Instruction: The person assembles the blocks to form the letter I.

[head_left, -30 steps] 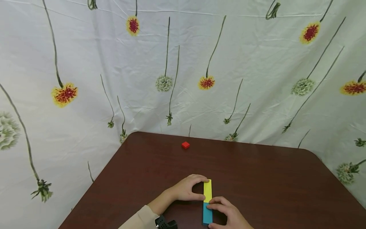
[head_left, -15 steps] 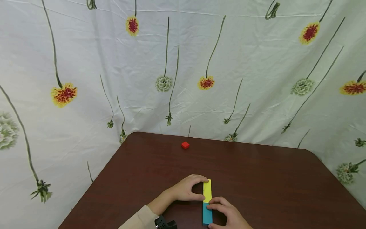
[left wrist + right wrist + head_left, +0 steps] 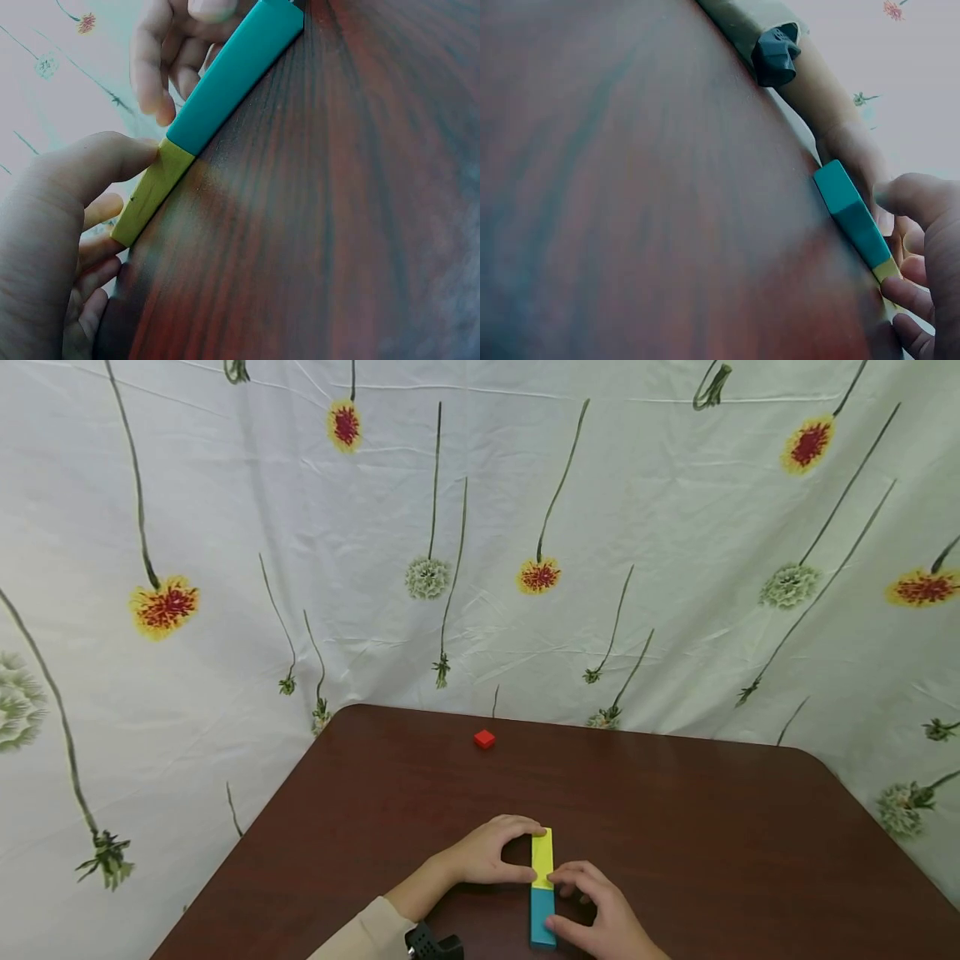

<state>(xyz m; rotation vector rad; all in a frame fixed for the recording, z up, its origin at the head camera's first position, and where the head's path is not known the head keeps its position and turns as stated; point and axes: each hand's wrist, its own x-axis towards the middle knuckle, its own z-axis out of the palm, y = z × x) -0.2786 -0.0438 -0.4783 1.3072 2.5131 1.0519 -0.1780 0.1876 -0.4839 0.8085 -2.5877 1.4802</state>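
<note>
A yellow block (image 3: 542, 857) and a blue block (image 3: 542, 917) lie end to end in one straight line on the dark table. My left hand (image 3: 491, 852) holds the yellow block, thumb by the joint and forefinger at the far end. My right hand (image 3: 603, 910) is on the right side of the pair. Its thumb touches or nearly touches the blue block's side edge, and its forefinger is at the yellow block's edge near the joint. In the left wrist view, the right hand's fingers (image 3: 154, 82) stand loosely bent behind the blue block.
A small red block (image 3: 484, 739) lies near the far edge of the brown table (image 3: 675, 827). Beyond it hangs a white cloth (image 3: 360, 527) printed with flowers. A black band (image 3: 433, 943) is on the left wrist, below a pale sleeve.
My right thumb has moved from the blue block's near end up along its right side. The right forefinger has shifted onto the yellow block's edge. The left hand and both blocks stay put.
</note>
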